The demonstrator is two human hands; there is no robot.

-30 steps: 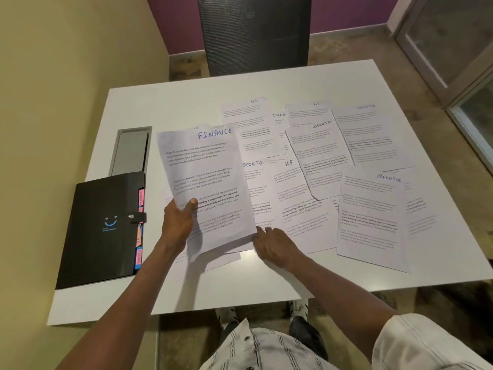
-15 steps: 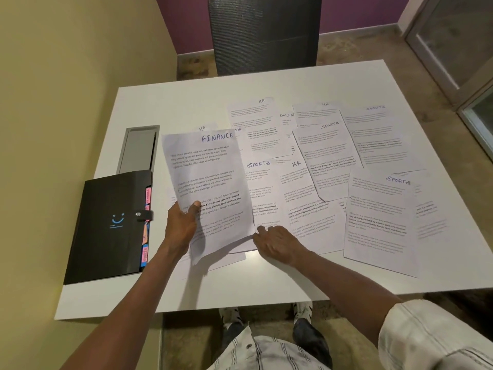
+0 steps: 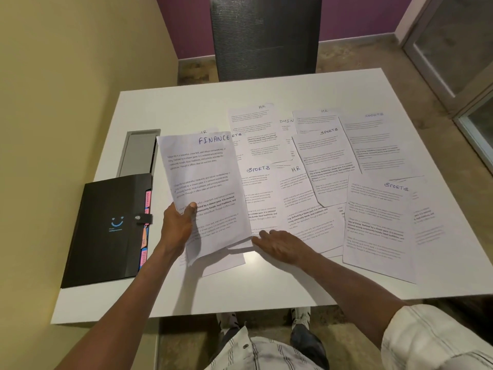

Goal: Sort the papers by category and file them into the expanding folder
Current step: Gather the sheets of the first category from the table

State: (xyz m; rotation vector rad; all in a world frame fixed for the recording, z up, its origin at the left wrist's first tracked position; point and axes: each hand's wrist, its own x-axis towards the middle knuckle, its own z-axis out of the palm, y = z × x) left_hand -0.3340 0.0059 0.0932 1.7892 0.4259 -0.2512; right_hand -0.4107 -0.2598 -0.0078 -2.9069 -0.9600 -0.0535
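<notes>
Barely anything moved: left hand (image 3: 177,229) still pinches the FINANCE sheet (image 3: 202,188), right hand (image 3: 282,245) still flat and relaxed on the papers (image 3: 301,209) beside it, so sorting's still early and the folder (image 3: 106,231) left of both hands is shut.

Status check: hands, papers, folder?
Left hand grips FINANCE sheet, lifted. Right hand flat on spread papers. Expanding folder strapped shut, left of the papers. Nothing filed yet.

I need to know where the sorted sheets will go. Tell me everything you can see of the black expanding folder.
The black expanding folder lies flat and closed at the table's left edge, below a grey recessed panel. Its matte cover bears a small blue smiley logo, and a strap with a snap fastens it on the right side. Pink and orange index tabs poke out along that edge. Neither hand touches it; the left hand holds a sheet nearby.
</notes>
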